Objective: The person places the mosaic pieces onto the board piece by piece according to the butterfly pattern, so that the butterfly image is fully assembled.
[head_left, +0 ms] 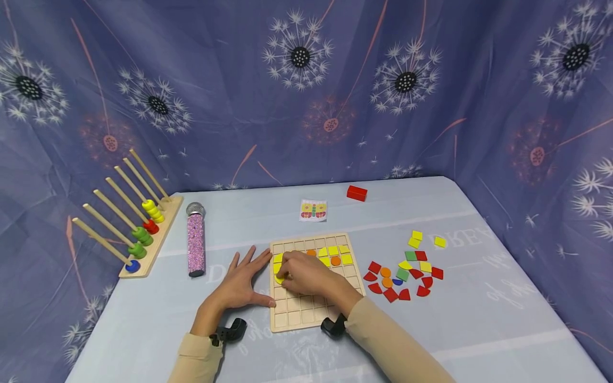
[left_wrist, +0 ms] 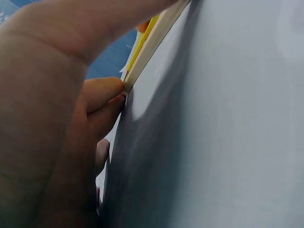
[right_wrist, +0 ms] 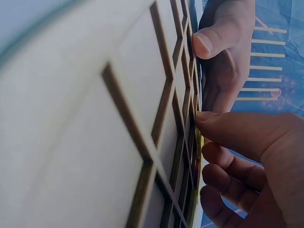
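A wooden grid board (head_left: 287, 321) lies on the table, with yellow and orange tiles set in its upper rows. My right hand (head_left: 306, 274) reaches over it, thumb and fingers curled together at the left column around a yellow tile with a rounded edge (head_left: 279, 280). In the right wrist view the thumb (right_wrist: 213, 124) meets the board's surface beside a thin yellow edge. Spread flat, my left hand (head_left: 239, 285) rests along the board's left side, its thumb and fingertips at the wooden edge. The palm hides part of the grid.
Loose red, yellow, green, orange and blue tiles (head_left: 402, 275) lie right of the board. Behind it are a butterfly pattern card (head_left: 313, 210) and a red block (head_left: 356, 193). A glittery pink microphone (head_left: 196, 242) and a wooden peg stand with beads (head_left: 158, 234) are at left.
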A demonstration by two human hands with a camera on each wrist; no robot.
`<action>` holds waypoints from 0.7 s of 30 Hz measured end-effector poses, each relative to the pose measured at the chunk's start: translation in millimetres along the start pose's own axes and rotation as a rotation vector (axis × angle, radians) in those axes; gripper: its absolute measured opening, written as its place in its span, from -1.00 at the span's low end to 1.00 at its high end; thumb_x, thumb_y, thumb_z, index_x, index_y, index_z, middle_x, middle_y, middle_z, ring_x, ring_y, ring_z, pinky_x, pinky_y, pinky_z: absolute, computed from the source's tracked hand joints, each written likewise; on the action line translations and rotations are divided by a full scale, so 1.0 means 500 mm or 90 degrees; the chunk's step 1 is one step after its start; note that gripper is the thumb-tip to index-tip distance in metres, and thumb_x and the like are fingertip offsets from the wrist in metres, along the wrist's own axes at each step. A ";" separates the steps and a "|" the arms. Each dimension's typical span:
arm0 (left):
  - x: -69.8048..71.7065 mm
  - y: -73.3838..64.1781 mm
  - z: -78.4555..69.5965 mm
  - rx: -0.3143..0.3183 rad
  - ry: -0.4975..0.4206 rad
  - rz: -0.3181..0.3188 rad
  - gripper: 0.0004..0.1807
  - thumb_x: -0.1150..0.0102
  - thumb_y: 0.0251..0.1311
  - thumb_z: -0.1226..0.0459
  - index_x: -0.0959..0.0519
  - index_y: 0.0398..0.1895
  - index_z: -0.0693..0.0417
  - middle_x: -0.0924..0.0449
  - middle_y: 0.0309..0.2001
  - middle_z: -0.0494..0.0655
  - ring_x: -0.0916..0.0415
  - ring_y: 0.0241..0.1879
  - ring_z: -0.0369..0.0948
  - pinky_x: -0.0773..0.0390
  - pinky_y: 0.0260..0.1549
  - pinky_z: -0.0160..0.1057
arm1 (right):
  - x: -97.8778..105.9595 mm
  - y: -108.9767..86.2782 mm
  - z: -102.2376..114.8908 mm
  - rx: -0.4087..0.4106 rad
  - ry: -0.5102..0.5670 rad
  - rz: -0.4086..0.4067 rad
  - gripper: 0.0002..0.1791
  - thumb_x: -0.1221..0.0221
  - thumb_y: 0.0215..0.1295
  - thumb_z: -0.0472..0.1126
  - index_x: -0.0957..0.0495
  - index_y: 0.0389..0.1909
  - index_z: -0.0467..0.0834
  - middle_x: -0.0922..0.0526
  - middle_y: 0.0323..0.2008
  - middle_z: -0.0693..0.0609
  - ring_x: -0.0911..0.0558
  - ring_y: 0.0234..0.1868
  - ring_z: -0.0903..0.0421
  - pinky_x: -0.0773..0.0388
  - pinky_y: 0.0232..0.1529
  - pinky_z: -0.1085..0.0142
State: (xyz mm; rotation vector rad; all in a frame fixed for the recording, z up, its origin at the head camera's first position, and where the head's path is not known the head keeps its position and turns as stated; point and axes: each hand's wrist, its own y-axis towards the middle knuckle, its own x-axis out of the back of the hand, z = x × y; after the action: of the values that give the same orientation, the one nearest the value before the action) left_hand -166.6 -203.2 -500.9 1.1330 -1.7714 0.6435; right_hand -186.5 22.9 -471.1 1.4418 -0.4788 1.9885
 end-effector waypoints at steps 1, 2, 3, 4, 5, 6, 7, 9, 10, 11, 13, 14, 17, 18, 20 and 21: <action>0.000 0.000 0.000 0.003 0.001 0.001 0.35 -0.35 -0.48 -0.46 -0.12 0.50 -0.13 -0.04 0.48 -0.24 0.25 0.48 0.00 0.38 0.34 0.21 | 0.000 0.000 0.000 -0.001 0.003 -0.001 -0.78 -0.31 0.17 -0.13 -0.75 -0.14 0.03 -0.50 -0.28 0.25 -0.43 -0.28 0.29 -0.45 -0.20 0.46; 0.000 0.000 0.000 0.002 -0.001 0.001 0.35 -0.35 -0.48 -0.46 -0.13 0.50 -0.13 -0.05 0.48 -0.23 0.25 0.48 0.01 0.38 0.34 0.22 | 0.000 0.001 0.001 -0.002 0.006 -0.001 -0.78 -0.31 0.16 -0.14 -0.75 -0.15 0.03 -0.49 -0.29 0.25 -0.43 -0.29 0.29 -0.45 -0.21 0.46; -0.001 0.000 0.001 0.004 0.000 0.002 0.35 -0.34 -0.48 -0.47 -0.12 0.50 -0.13 -0.04 0.48 -0.24 0.26 0.48 0.00 0.38 0.34 0.21 | 0.001 0.000 0.001 -0.002 0.004 -0.001 -0.78 -0.31 0.16 -0.14 -0.75 -0.15 0.02 -0.49 -0.29 0.25 -0.43 -0.29 0.30 -0.45 -0.21 0.46; -0.001 0.000 0.001 0.005 0.000 0.002 0.35 -0.34 -0.48 -0.47 -0.13 0.50 -0.14 -0.04 0.48 -0.25 0.26 0.48 0.00 0.38 0.34 0.21 | 0.001 0.000 0.000 -0.003 0.001 -0.001 -0.78 -0.30 0.16 -0.14 -0.75 -0.15 0.03 -0.48 -0.29 0.25 -0.43 -0.29 0.29 -0.45 -0.22 0.46; -0.001 0.000 0.001 0.007 0.001 0.004 0.35 -0.33 -0.48 -0.48 -0.12 0.50 -0.15 -0.04 0.48 -0.26 0.26 0.48 -0.01 0.38 0.35 0.20 | 0.002 -0.002 0.000 -0.003 0.001 -0.001 -0.78 -0.29 0.16 -0.14 -0.75 -0.15 0.03 -0.48 -0.28 0.25 -0.43 -0.28 0.30 -0.45 -0.21 0.45; -0.002 0.000 0.002 0.007 0.002 0.004 0.35 -0.32 -0.48 -0.48 -0.12 0.50 -0.15 -0.03 0.48 -0.27 0.27 0.48 -0.02 0.38 0.35 0.20 | 0.002 -0.003 -0.002 -0.002 0.002 -0.004 -0.78 -0.29 0.17 -0.14 -0.75 -0.16 0.03 -0.48 -0.28 0.25 -0.44 -0.27 0.30 -0.45 -0.21 0.45; -0.002 0.000 0.002 0.007 0.003 0.002 0.35 -0.32 -0.48 -0.49 -0.12 0.50 -0.15 -0.03 0.48 -0.27 0.27 0.48 -0.02 0.38 0.35 0.20 | 0.003 -0.005 -0.004 -0.003 0.005 -0.008 -0.79 -0.28 0.18 -0.14 -0.75 -0.16 0.04 -0.49 -0.28 0.26 -0.44 -0.27 0.30 -0.46 -0.21 0.45; -0.004 0.000 0.002 0.005 0.003 -0.002 0.35 -0.31 -0.48 -0.49 -0.13 0.50 -0.14 -0.04 0.47 -0.27 0.26 0.48 -0.01 0.38 0.35 0.20 | 0.008 -0.012 -0.011 -0.002 0.017 -0.015 -0.80 -0.27 0.20 -0.13 -0.74 -0.17 0.04 -0.50 -0.27 0.27 -0.46 -0.26 0.32 -0.47 -0.22 0.44; -0.004 0.000 0.002 0.004 0.003 -0.004 0.35 -0.32 -0.48 -0.49 -0.13 0.50 -0.14 -0.04 0.47 -0.28 0.26 0.48 -0.01 0.37 0.35 0.20 | 0.011 -0.016 -0.015 -0.004 0.023 -0.019 -0.80 -0.26 0.21 -0.12 -0.74 -0.16 0.05 -0.50 -0.28 0.27 -0.46 -0.27 0.33 -0.47 -0.23 0.44; -0.004 -0.001 0.001 0.003 0.003 -0.007 0.35 -0.32 -0.49 -0.49 -0.14 0.50 -0.14 -0.05 0.47 -0.27 0.25 0.48 0.00 0.37 0.35 0.21 | 0.016 -0.020 -0.020 -0.007 0.033 -0.023 -0.80 -0.26 0.22 -0.11 -0.73 -0.15 0.05 -0.51 -0.28 0.28 -0.47 -0.28 0.34 -0.48 -0.23 0.44; -0.005 -0.001 0.001 0.002 0.002 -0.012 0.36 -0.33 -0.50 -0.48 -0.15 0.49 -0.13 -0.06 0.47 -0.25 0.24 0.47 0.02 0.36 0.34 0.22 | 0.027 -0.031 -0.030 -0.017 0.052 -0.025 -0.78 -0.25 0.24 -0.09 -0.72 -0.12 0.04 -0.52 -0.30 0.28 -0.47 -0.33 0.33 -0.48 -0.27 0.41; -0.005 -0.001 0.000 0.001 0.002 -0.013 0.36 -0.34 -0.51 -0.48 -0.15 0.49 -0.12 -0.07 0.47 -0.24 0.23 0.47 0.04 0.35 0.34 0.23 | 0.033 -0.038 -0.036 -0.023 0.060 -0.026 -0.77 -0.25 0.24 -0.08 -0.72 -0.10 0.04 -0.53 -0.30 0.28 -0.46 -0.34 0.32 -0.48 -0.29 0.40; -0.006 -0.001 0.000 0.015 0.003 -0.008 0.37 -0.33 -0.53 -0.49 -0.14 0.50 -0.16 -0.05 0.47 -0.28 0.25 0.48 0.01 0.37 0.35 0.21 | 0.052 -0.061 -0.057 -0.045 0.081 -0.031 -0.76 -0.24 0.25 -0.07 -0.70 -0.08 0.03 -0.55 -0.28 0.27 -0.46 -0.36 0.29 -0.47 -0.29 0.37; -0.006 -0.001 0.000 0.018 0.003 -0.006 0.37 -0.33 -0.53 -0.49 -0.13 0.50 -0.17 -0.04 0.47 -0.29 0.25 0.48 0.00 0.38 0.35 0.20 | 0.057 -0.069 -0.065 -0.051 0.087 -0.034 -0.76 -0.24 0.26 -0.08 -0.70 -0.08 0.02 -0.56 -0.27 0.27 -0.47 -0.36 0.28 -0.47 -0.30 0.36; -0.007 0.000 0.000 0.023 0.002 -0.004 0.37 -0.32 -0.53 -0.50 -0.12 0.50 -0.18 -0.03 0.47 -0.30 0.27 0.48 -0.01 0.39 0.35 0.18 | 0.066 -0.085 -0.085 -0.062 0.093 -0.049 -0.78 -0.23 0.27 -0.09 -0.70 -0.10 0.03 -0.57 -0.25 0.27 -0.48 -0.35 0.27 -0.47 -0.28 0.36; -0.007 0.000 0.000 0.026 0.002 -0.004 0.37 -0.32 -0.53 -0.50 -0.12 0.50 -0.19 -0.03 0.47 -0.31 0.28 0.48 -0.03 0.40 0.36 0.17 | 0.070 -0.093 -0.095 -0.066 0.096 -0.055 -0.79 -0.22 0.27 -0.10 -0.70 -0.11 0.03 -0.57 -0.24 0.27 -0.48 -0.34 0.27 -0.48 -0.27 0.35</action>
State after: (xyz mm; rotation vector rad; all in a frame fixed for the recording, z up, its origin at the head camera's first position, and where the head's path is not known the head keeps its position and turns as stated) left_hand -166.0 -201.6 -503.9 1.1639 -1.7593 0.6797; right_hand -196.1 96.0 -457.5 1.2190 -0.4398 1.9559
